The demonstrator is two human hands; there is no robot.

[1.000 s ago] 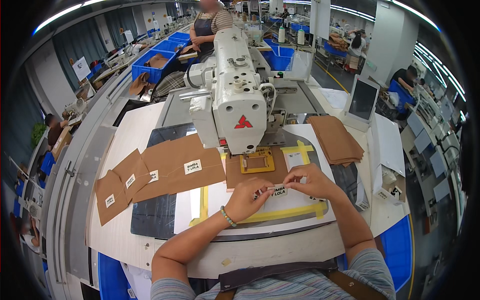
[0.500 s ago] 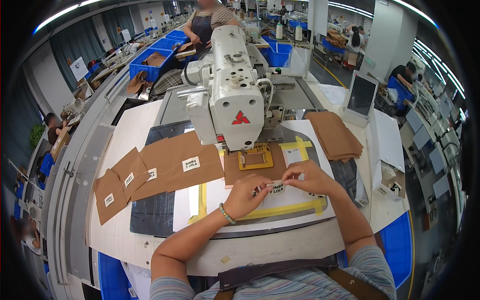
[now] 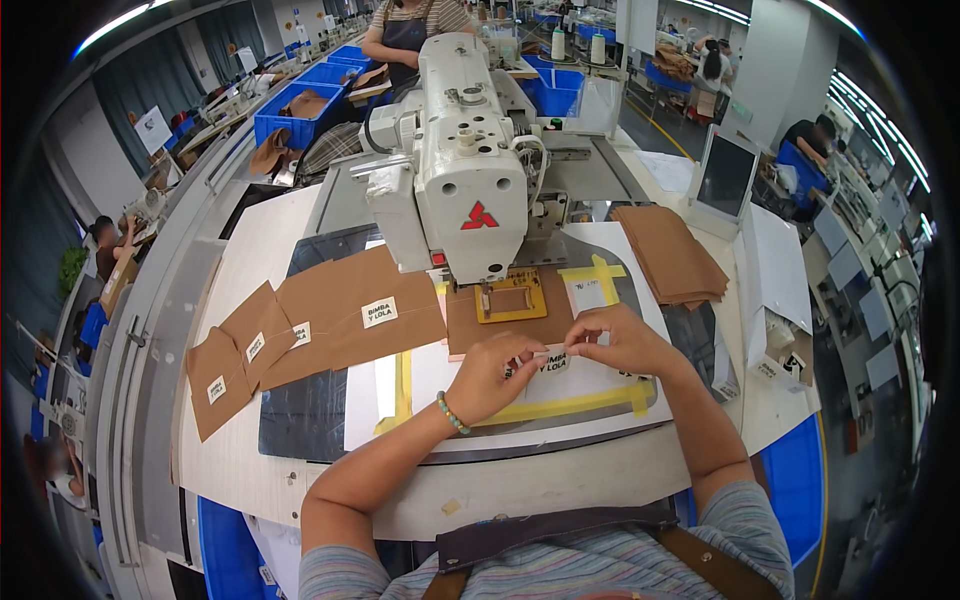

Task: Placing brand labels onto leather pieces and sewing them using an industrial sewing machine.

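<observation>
My left hand (image 3: 492, 375), with a beaded bracelet at the wrist, and my right hand (image 3: 618, 340) meet over the white sheet. Thumb and forefinger of each hand pinch at a small white piece (image 3: 546, 353), seen nearly edge-on; its kind is too small to make out. A white printed label (image 3: 552, 362) shows just below the fingertips, and others lie partly hidden by my hands. Beyond them, a yellow frame (image 3: 511, 297) rests on a brown panel (image 3: 465, 325) under the head of a white sewing machine (image 3: 470, 180).
Brown panels (image 3: 345, 325) with white labels overlap at the left. A stack of brown panels (image 3: 668, 255) lies at the right. A small screen (image 3: 722, 180) and an open white box (image 3: 780, 300) stand farther right. Yellow tape (image 3: 545, 408) edges the white sheet. A person (image 3: 405, 40) stands behind the machine.
My view has shifted slightly. My fingertips have drawn a little further apart, still pinching over the same spot; the panels and stack stay in place.
</observation>
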